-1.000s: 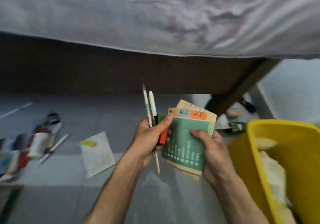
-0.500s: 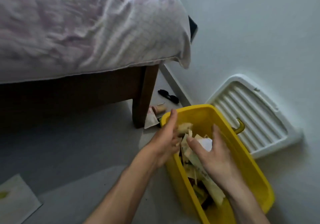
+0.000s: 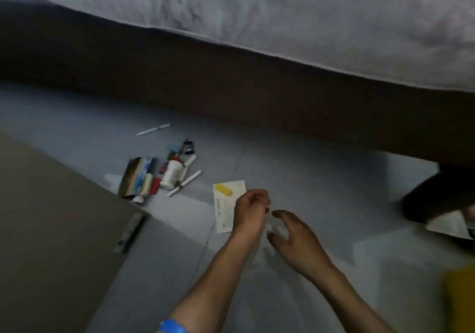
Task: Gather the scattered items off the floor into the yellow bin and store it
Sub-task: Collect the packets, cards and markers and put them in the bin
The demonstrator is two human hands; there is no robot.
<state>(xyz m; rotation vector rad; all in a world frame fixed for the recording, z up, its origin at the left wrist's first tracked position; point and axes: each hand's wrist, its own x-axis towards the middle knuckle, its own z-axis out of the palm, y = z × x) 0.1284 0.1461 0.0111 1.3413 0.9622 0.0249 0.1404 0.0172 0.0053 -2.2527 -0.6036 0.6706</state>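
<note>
Only a corner of the yellow bin [image 3: 460, 299] shows at the lower right edge. A white paper sheet [image 3: 225, 210] with a yellow note on it lies on the grey floor. My left hand [image 3: 250, 209] hovers over the sheet's right edge with fingers loosely curled and nothing in them. My right hand [image 3: 293, 232] is just right of it, fingers spread and empty. Left of the sheet is a pile of small items: a white bottle [image 3: 172, 174], a colourful box [image 3: 136, 176] and a white pen [image 3: 185, 183]. Another white pen [image 3: 153, 129] lies alone farther back.
The bed [image 3: 308, 24] with its pale cover spans the top, dark space beneath it. Its dark leg [image 3: 437, 191] stands at the right with papers at its foot. A brown flat board [image 3: 51, 230] covers the floor at the left.
Both hands have left the yellow bin empty, the booklet and pens no longer in them. My view has swung left, back to the scattered items, and my hands now hover by the paper sheet.
</note>
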